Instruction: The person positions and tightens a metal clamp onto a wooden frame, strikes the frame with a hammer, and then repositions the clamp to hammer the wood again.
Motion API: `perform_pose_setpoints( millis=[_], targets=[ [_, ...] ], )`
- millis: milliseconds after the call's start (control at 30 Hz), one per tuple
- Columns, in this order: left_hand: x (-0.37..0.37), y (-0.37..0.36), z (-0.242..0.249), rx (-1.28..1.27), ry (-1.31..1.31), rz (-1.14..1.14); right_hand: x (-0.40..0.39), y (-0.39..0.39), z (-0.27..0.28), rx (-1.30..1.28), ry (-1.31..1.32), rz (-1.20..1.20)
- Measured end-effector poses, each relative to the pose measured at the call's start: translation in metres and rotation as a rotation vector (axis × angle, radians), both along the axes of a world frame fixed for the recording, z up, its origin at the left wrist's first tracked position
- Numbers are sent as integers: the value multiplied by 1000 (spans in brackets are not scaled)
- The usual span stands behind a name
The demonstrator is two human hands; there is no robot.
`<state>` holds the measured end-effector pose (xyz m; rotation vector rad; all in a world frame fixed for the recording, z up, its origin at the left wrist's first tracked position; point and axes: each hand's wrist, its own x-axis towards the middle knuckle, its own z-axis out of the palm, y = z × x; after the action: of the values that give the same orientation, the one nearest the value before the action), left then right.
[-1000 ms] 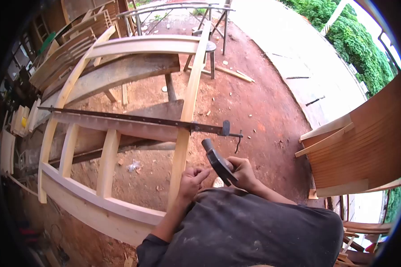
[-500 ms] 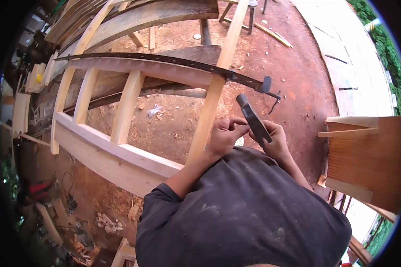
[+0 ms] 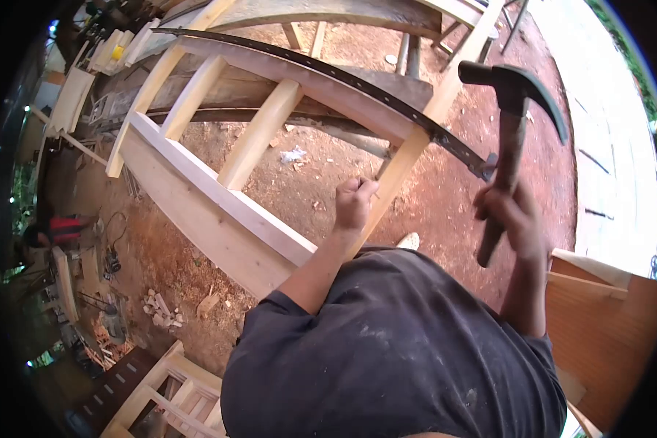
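My left hand point(image 3: 355, 203) is pinched shut at the frame's point(image 3: 197, 201) right rail; whatever my fingertips point(image 3: 366, 187) grip there is too small to make out. My right hand point(image 3: 509, 215) is clenched round the hammer point(image 3: 509, 139), raised beside that rail with its head up. A bar clamp point(image 3: 358, 86) crosses the frame just above my left hand. Red dirt lies under the frame.

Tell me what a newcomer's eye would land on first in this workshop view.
First, the claw hammer raised at upper right, gripped by the right hand. Next, the left hand at centre, pinched against a rail of the pale wooden frame, perhaps holding a nail too small to make out. A long metal bar clamp spans the frame above.
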<state>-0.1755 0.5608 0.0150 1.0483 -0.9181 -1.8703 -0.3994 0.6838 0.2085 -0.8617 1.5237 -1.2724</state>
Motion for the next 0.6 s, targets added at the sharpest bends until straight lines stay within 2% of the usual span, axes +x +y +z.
perform_pose_setpoints(
  millis=[67, 133, 200, 333, 367, 433, 467, 500, 533, 567, 600],
  targets=[
    [13, -6, 9, 26, 62, 12, 0, 8, -54, 66, 215, -39],
    [25, -6, 9, 142, 186, 168, 5, 13, -64, 156, 220, -114],
    [36, -3, 11, 118, 165, 204, 9, 15, -68, 196, 172, -128],
    [42, -10, -15, 197, 103, 232, 8, 9, -49, 79, -11, -115],
    [39, -12, -18, 201, 93, 187, 3, 6, -43, 25, -16, -76],
    [32, -13, -26, 240, 114, 123, -3, -1, -35, -105, -209, 3],
    [28, -15, -28, 270, 141, 103, -4, 2, -35, -34, -305, 16],
    [20, -15, -21, 302, 168, 95, -8, 5, -64, 2, -382, 35],
    [16, -14, -15, 340, 187, 95, -9, 7, -88, 128, -122, -18],
    [18, -16, -18, 322, 194, 59, -4, 15, -76, 207, -19, -81],
    [22, -18, -25, 400, 331, 34, -6, 23, -85, 254, 24, -80]
  ],
)
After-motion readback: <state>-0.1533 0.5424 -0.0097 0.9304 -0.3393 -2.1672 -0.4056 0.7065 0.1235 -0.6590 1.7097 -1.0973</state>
